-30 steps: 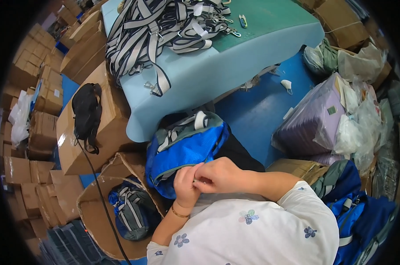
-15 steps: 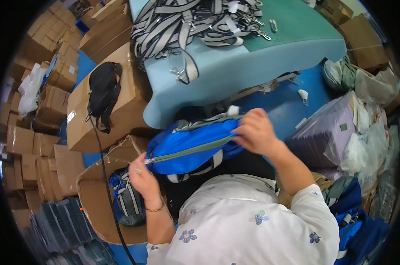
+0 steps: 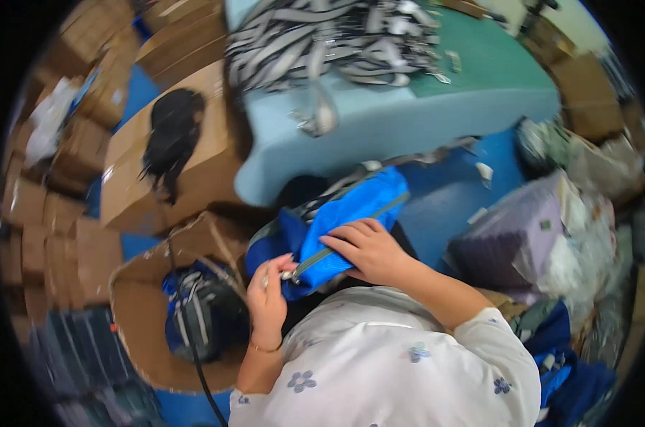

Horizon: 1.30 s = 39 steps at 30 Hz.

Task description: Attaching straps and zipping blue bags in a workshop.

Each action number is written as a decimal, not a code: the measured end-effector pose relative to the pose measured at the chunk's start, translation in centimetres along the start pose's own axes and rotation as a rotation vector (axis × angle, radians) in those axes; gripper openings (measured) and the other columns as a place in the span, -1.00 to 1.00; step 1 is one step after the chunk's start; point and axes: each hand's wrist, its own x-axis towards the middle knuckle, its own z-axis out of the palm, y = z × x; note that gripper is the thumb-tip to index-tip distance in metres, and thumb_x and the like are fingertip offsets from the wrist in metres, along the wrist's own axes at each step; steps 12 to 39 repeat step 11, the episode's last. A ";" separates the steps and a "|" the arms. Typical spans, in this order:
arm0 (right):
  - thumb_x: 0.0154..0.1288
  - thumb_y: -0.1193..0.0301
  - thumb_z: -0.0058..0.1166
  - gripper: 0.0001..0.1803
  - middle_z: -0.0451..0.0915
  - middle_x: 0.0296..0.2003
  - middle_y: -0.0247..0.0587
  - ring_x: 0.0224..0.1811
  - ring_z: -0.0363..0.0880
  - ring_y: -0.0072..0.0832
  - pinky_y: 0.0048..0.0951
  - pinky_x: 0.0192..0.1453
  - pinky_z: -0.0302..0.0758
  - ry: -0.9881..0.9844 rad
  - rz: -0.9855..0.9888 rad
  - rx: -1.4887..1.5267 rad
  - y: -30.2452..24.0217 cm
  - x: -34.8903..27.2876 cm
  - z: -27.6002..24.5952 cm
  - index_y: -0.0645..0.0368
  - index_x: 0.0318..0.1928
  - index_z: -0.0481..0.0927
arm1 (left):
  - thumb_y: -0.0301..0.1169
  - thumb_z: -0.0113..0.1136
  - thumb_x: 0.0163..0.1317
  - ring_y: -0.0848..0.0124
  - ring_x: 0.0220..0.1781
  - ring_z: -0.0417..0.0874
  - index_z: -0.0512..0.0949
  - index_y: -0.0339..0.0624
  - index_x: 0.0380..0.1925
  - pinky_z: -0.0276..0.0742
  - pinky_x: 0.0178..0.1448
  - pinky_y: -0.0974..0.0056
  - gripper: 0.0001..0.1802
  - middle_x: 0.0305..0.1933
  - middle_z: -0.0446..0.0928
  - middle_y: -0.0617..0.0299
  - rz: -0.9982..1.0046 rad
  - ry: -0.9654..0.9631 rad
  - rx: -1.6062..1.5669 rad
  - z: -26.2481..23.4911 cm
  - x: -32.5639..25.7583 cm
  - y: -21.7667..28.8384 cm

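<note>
A blue bag [image 3: 354, 208] with a grey-green zipper strip lies across my lap, its darker blue and grey parts folded beneath and behind. My left hand [image 3: 268, 293] is closed in a pinch at the bag's near left corner, by the metal zipper pull [image 3: 288, 275]. My right hand [image 3: 367, 250] rests on the blue fabric beside the zipper, fingers stretched out and lying flat; its thumb is hidden. Part of the bag's underside is out of sight.
An open carton [image 3: 134, 285] at my left holds a blue-and-grey bag [image 3: 201, 320]; a black cord [image 3: 187, 341] hangs across it. Grey-and-black straps [image 3: 287, 43] pile on the table [image 3: 322, 160] ahead. A plastic-wrapped purple stack [image 3: 515, 228] and blue bags [image 3: 572, 356] stand at right.
My right hand has moved left and nearer along the zipper, from gripping the bag's far right end to lying on it. The bag now slants. My left hand has shifted slightly right.
</note>
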 end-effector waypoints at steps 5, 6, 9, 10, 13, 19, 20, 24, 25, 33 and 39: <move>-0.11 0.31 0.28 -0.60 0.55 -0.35 -0.20 -0.26 0.57 -0.19 -0.21 -0.24 0.48 -0.014 0.119 0.091 3.6 -0.8 1.3 0.02 -0.17 0.54 | -0.39 -0.17 0.38 0.26 0.07 0.49 0.39 -0.41 0.04 0.36 0.21 0.18 -0.64 0.01 0.49 0.00 0.161 -0.027 -0.120 0.1 -0.2 -1.7; -0.08 0.32 0.27 -0.66 0.56 -0.38 -0.21 -0.28 0.58 -0.20 -0.24 -0.26 0.48 0.037 0.164 0.106 3.3 -1.2 0.6 0.03 -0.21 0.56 | -0.30 -0.24 0.41 0.26 0.13 0.43 0.27 -0.37 0.16 0.32 0.23 0.18 -0.56 0.10 0.41 -0.02 0.292 -0.011 -0.097 -0.1 0.4 -2.6; -0.04 0.31 0.24 -0.81 0.61 -0.42 -0.22 -0.34 0.60 -0.23 -0.28 -0.32 0.50 0.398 0.232 0.172 3.3 -1.5 -3.2 0.06 -0.36 0.63 | -0.20 -0.30 0.45 0.31 0.02 0.45 0.32 -0.32 0.15 0.33 0.13 0.26 -0.53 -0.05 0.46 0.09 0.054 0.184 -0.038 -1.1 2.1 -5.6; -0.02 0.29 0.25 -0.80 0.62 -0.41 -0.22 -0.33 0.61 -0.25 -0.29 -0.31 0.51 0.471 0.219 0.188 3.7 -1.5 -4.8 0.06 -0.35 0.65 | -0.19 -0.23 0.43 0.31 -0.01 0.46 0.35 -0.29 0.14 0.33 0.13 0.28 -0.55 -0.09 0.48 0.10 0.031 0.244 0.027 -0.8 3.6 -7.0; -0.01 0.29 0.25 -0.79 0.63 -0.39 -0.23 -0.32 0.62 -0.25 -0.31 -0.28 0.52 0.525 0.248 0.157 3.6 -1.9 -6.8 0.06 -0.33 0.65 | -0.18 -0.21 0.43 0.30 0.00 0.46 0.34 -0.24 0.15 0.33 0.16 0.26 -0.55 -0.05 0.47 0.07 -0.118 0.344 -0.054 -0.3 5.2 -8.2; -0.01 0.29 0.25 -0.79 0.63 -0.39 -0.23 -0.32 0.62 -0.25 -0.31 -0.28 0.52 0.525 0.248 0.157 3.6 -1.9 -6.8 0.06 -0.33 0.65 | -0.18 -0.21 0.43 0.30 0.00 0.46 0.34 -0.24 0.15 0.33 0.16 0.26 -0.55 -0.05 0.47 0.07 -0.118 0.344 -0.054 -0.3 5.2 -8.2; -0.01 0.29 0.25 -0.79 0.63 -0.39 -0.23 -0.32 0.62 -0.25 -0.31 -0.28 0.52 0.525 0.248 0.157 3.6 -1.9 -6.8 0.06 -0.33 0.65 | -0.18 -0.21 0.43 0.30 0.00 0.46 0.34 -0.24 0.15 0.33 0.16 0.26 -0.55 -0.05 0.47 0.07 -0.118 0.344 -0.054 -0.3 5.2 -8.2; -0.01 0.29 0.25 -0.79 0.63 -0.39 -0.23 -0.32 0.62 -0.25 -0.31 -0.28 0.52 0.525 0.248 0.157 3.6 -1.9 -6.8 0.06 -0.33 0.65 | -0.18 -0.21 0.43 0.30 0.00 0.46 0.34 -0.24 0.15 0.33 0.16 0.26 -0.55 -0.05 0.47 0.07 -0.118 0.344 -0.054 -0.3 5.2 -8.2; -0.01 0.29 0.25 -0.79 0.63 -0.39 -0.23 -0.32 0.62 -0.25 -0.31 -0.28 0.52 0.525 0.248 0.157 3.6 -1.9 -6.8 0.06 -0.33 0.65 | -0.18 -0.21 0.43 0.30 0.00 0.46 0.34 -0.24 0.15 0.33 0.16 0.26 -0.55 -0.05 0.47 0.07 -0.118 0.344 -0.054 -0.3 5.2 -8.2; -0.01 0.29 0.25 -0.79 0.63 -0.39 -0.23 -0.32 0.62 -0.25 -0.31 -0.28 0.52 0.525 0.248 0.157 3.6 -1.9 -6.8 0.06 -0.33 0.65 | -0.18 -0.21 0.43 0.30 0.00 0.46 0.34 -0.24 0.15 0.33 0.16 0.26 -0.55 -0.05 0.47 0.07 -0.118 0.344 -0.054 -0.3 5.2 -8.2; -0.01 0.29 0.25 -0.79 0.63 -0.39 -0.23 -0.32 0.62 -0.25 -0.31 -0.28 0.52 0.525 0.248 0.157 3.6 -1.9 -6.8 0.06 -0.33 0.65 | -0.18 -0.21 0.43 0.30 0.00 0.46 0.34 -0.24 0.15 0.33 0.16 0.26 -0.55 -0.05 0.47 0.07 -0.118 0.344 -0.054 -0.3 5.2 -8.2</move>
